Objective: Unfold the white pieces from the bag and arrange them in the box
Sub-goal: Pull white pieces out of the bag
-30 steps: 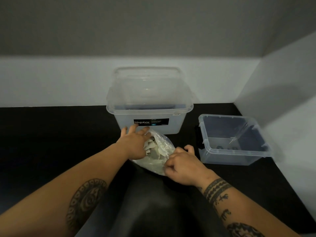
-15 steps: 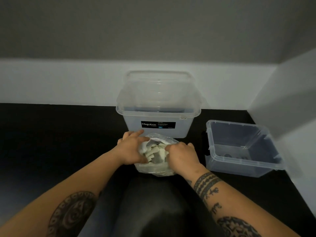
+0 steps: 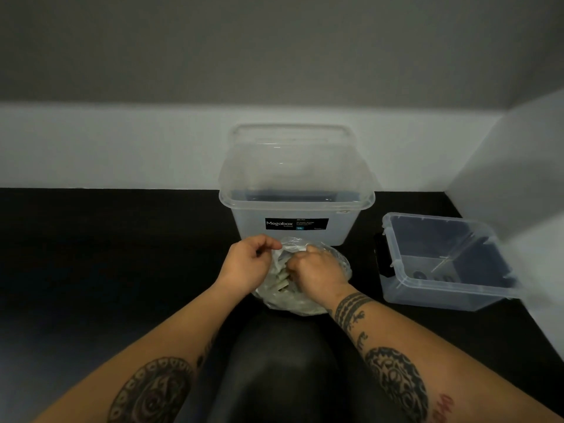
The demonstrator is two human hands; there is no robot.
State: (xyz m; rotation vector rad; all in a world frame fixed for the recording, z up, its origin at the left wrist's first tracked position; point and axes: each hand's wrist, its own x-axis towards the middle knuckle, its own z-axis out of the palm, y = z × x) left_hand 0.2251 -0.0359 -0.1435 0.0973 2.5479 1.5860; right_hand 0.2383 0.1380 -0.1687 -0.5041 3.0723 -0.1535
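Left fingers [image 3: 268,244]: curl inward – thumb and forefinger pinch the left rim of the clear crinkled plastic bag [image 3: 305,305].
Right fingers [image 3: 294,265]: curl over the bag's right rim, tips down inside the mouth; hide whether a piece is caught as well.
Left hand [image 3: 247,264]: sits at the bag's left side, back upward.
Right hand [image 3: 319,271]: lies over the bag's top, knuckles toward the left hand, just beside it.
White folded pieces [image 3: 282,277]: heap inside the bag, between the two hands.
Bag: rests on the black tabletop [image 3: 122,254], just in front of the large tub.
Large clear plastic tub with black label [image 3: 345,227]: stands upright behind the bag – against the white wall [image 3: 122,148].
Small clear plastic bin [image 3: 427,294]: stands well to the right, near the side wall, apart from the bag.
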